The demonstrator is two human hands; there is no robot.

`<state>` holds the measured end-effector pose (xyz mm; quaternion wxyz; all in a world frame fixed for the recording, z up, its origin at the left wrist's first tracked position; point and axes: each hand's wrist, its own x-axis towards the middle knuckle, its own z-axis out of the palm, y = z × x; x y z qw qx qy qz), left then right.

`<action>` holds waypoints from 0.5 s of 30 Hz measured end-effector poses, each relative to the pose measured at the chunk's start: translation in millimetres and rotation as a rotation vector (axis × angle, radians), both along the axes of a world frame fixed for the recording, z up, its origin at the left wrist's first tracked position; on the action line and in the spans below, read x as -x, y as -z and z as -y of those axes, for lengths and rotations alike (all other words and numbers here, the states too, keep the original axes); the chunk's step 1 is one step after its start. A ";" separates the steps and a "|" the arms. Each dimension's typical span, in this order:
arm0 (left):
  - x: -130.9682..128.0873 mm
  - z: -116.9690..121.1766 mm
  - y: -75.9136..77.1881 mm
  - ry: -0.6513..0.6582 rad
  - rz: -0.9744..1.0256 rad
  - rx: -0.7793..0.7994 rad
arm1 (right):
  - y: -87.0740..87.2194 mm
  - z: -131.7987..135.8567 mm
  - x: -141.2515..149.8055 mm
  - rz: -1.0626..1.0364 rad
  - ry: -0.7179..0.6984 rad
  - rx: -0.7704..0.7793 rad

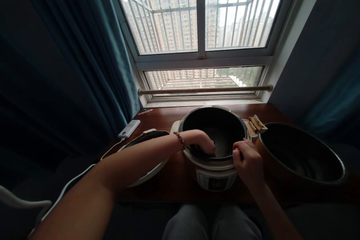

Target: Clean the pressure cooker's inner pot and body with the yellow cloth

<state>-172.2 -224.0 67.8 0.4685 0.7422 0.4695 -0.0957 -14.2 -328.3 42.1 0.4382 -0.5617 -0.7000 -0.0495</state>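
An electric pressure cooker (pixel 216 167) stands upright on the wooden surface with its top uncovered and its dark inside showing. My left hand (pixel 204 143) reaches down into it near the front wall. Its fingers are hidden inside, so whether they hold anything does not show. Curled fingers of my right hand (pixel 246 157) grip the cooker's rim at the front right. Beside it on the right sits a large dark-lined inner pot (pixel 305 153). To the left, partly behind my left forearm, lies a round white-edged piece that looks like the cooker's lid (pixel 157 168).
A white power bank (pixel 129 129) with a cable lies at the left of the wooden surface (pixel 168 116). Behind it hangs a blue curtain (pixel 107 63). A barred window with a rail (pixel 205 90) is straight ahead. My knees (pixel 185 225) are just below the front edge.
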 end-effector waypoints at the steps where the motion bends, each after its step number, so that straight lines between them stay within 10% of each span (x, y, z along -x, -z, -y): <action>1: -2.7 5.0 -5.8 0.117 -0.045 0.090 | -8.2 -1.5 -2.2 0.022 0.020 0.085; 7: 0.8 27.6 -40.9 0.319 0.078 0.033 | -64.5 -52.8 -1.7 0.045 -0.255 0.652; 12: 28.5 44.7 -75.0 0.320 0.049 -0.165 | -58.0 -92.8 33.1 0.071 -0.705 1.480; 15: 51.3 66.5 -91.7 0.078 -0.088 -0.358 | -50.6 -92.1 50.4 0.071 -0.727 1.616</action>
